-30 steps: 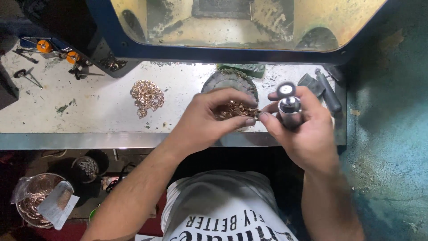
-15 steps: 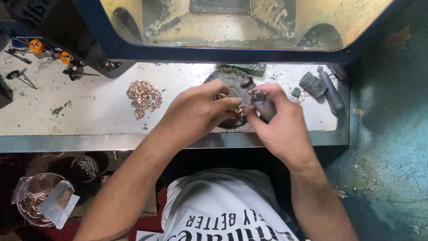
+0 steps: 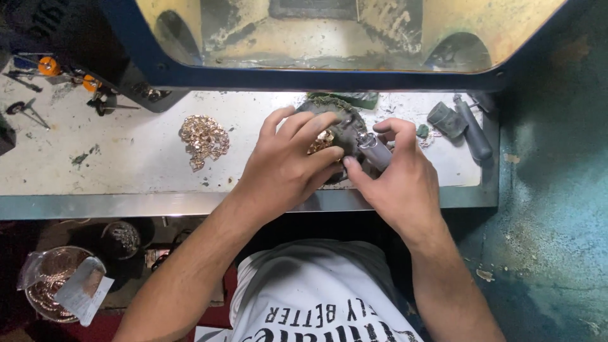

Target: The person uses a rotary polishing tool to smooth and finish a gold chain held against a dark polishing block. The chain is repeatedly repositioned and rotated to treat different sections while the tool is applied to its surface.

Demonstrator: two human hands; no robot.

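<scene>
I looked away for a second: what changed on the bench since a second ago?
The right hand tipped its grey cylinder tool from upright down toward the gold piece under the left hand, and both hands moved up onto the dark pad. The loose gold pile and the grey tools at right stayed put.

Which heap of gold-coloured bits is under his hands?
The heap on the dark round pad, under the left hand. The other heap lies loose on the white bench, untouched.
</scene>
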